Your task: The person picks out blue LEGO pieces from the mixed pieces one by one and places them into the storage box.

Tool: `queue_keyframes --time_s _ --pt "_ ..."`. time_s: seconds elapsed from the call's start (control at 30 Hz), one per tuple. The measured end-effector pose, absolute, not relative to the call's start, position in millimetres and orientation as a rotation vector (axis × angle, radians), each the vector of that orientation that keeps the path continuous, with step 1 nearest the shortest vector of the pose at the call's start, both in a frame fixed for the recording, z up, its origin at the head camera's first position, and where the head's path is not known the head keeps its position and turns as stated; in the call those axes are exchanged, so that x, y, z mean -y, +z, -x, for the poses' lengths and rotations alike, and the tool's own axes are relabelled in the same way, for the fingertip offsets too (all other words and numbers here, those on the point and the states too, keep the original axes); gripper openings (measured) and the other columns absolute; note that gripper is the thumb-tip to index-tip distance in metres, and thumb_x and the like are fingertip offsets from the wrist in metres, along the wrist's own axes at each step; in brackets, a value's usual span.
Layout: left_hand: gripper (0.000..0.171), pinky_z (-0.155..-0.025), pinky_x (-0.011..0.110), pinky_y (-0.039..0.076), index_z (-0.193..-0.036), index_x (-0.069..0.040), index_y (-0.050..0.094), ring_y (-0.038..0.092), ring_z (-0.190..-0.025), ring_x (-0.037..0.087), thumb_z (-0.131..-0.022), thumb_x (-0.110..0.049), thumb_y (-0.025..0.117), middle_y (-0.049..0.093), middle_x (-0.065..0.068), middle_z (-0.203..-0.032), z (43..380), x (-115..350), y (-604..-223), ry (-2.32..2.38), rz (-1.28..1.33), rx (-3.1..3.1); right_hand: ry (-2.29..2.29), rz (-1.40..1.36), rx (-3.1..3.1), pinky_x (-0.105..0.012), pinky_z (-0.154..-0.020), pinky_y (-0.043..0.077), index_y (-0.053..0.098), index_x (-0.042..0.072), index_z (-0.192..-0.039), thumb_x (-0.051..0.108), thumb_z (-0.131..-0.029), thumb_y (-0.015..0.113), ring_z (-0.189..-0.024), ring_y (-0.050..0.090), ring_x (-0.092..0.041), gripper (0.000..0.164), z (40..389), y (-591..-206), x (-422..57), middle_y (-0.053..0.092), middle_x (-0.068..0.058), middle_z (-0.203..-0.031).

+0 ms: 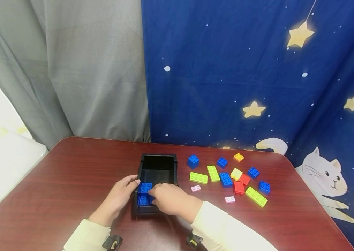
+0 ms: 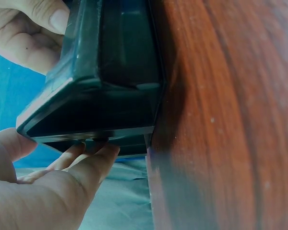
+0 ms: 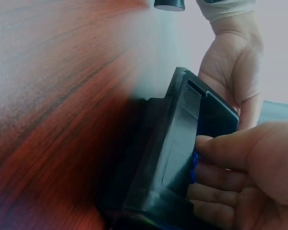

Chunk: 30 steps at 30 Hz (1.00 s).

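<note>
A black bin (image 1: 158,209) stands on the table, with blue building bricks (image 1: 144,192) in its near end. My left hand (image 1: 119,195) holds the bin's left wall, thumb at the rim and fingers along the outside. Over the near right part of the bin, my right hand (image 1: 172,200) reaches in with curled fingers. In the right wrist view, a bit of blue brick (image 3: 194,167) shows between its thumb and fingers; the rest is hidden. The left wrist view shows the left fingers (image 2: 93,165) against the bin's outer side.
Right of the bin lie loose bricks: several blue ones (image 1: 226,180), lime green ones (image 1: 256,197), red ones (image 1: 239,188), pink ones (image 1: 230,199), a pale yellow one (image 1: 236,174) and an orange one (image 1: 238,157). Curtains (image 1: 195,87) hang behind the brown table (image 1: 85,167).
</note>
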<state>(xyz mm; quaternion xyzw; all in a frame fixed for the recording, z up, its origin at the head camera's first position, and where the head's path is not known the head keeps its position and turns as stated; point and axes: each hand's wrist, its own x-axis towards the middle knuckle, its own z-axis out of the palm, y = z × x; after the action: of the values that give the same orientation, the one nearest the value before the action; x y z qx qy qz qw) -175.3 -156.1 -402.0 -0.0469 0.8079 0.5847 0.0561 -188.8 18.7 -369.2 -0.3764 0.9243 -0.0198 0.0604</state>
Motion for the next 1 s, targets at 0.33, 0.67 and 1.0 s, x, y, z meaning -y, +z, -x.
queue_keyframes --time_s 0.33,0.67,1.0 --pt "0.049 -0.107 0.057 0.033 -0.140 0.009 0.040 0.037 -0.133 0.045 -0.101 -0.020 0.045 0.040 0.032 -0.143 175.6 155.8 -401.0 1.783 0.137 -2.440 -0.057 1.138 -2.853 -0.024 -0.083 0.054 0.069 0.018 -0.117 0.026 -0.090 0.068 -0.101 0.065 -0.008 0.028 187.0 -371.4 -16.4 0.069 0.005 -0.109" --pt "0.046 -0.108 0.056 0.034 -0.138 0.009 0.042 0.039 -0.132 0.044 -0.101 -0.018 0.045 0.042 0.031 -0.141 174.8 155.2 -400.8 1.803 0.143 -2.441 -0.037 1.185 -2.875 -0.022 -0.076 0.055 0.071 0.018 -0.109 0.025 -0.090 0.068 -0.091 0.066 -0.007 0.020 186.2 -373.0 -17.2 0.070 0.005 -0.101" --pt "0.046 -0.107 0.057 0.034 -0.137 0.009 0.043 0.041 -0.130 0.044 -0.100 -0.018 0.046 0.044 0.031 -0.140 174.3 154.9 -401.6 1.802 0.127 -2.451 0.009 1.224 -2.906 -0.022 -0.074 0.055 0.071 0.017 -0.107 0.025 -0.089 0.069 -0.089 0.066 -0.006 0.020 183.1 -371.5 -18.6 0.069 0.005 -0.098"
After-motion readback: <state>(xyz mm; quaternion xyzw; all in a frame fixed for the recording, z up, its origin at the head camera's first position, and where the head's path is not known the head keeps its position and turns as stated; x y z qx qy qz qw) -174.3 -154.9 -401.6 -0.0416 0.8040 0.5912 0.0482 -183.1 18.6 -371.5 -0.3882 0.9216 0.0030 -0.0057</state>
